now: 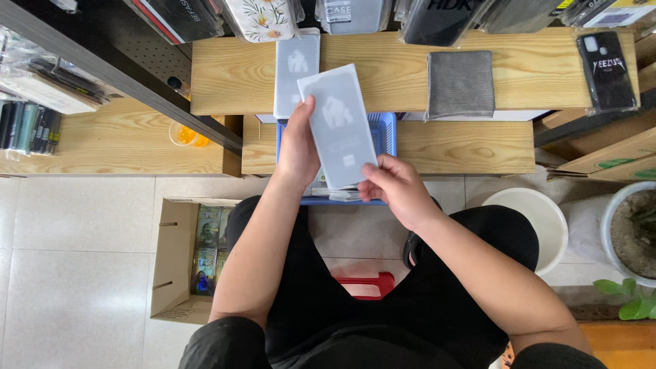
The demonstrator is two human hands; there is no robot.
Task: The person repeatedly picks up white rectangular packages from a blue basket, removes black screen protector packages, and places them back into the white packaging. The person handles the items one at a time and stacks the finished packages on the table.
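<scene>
A flat grey-white packet (pixel 339 123) with a pale logo is held up in front of me over a blue plastic basket (pixel 388 133). My left hand (pixel 298 147) grips its left edge, thumb pointing up along the side. At the packet's lower right corner, my right hand (pixel 396 188) pinches it. A second, similar packet (pixel 295 65) lies on the wooden shelf (pixel 383 78) just behind. The basket holds several more flat packets under my hands.
A folded grey cloth (pixel 460 83) and a black phone case (pixel 606 70) lie on the shelf. An open cardboard box (pixel 188 256) sits on the tiled floor at left, a white bucket (pixel 536 222) and a potted plant (pixel 632 232) at right. Below my knees shows a red stool (pixel 369 281).
</scene>
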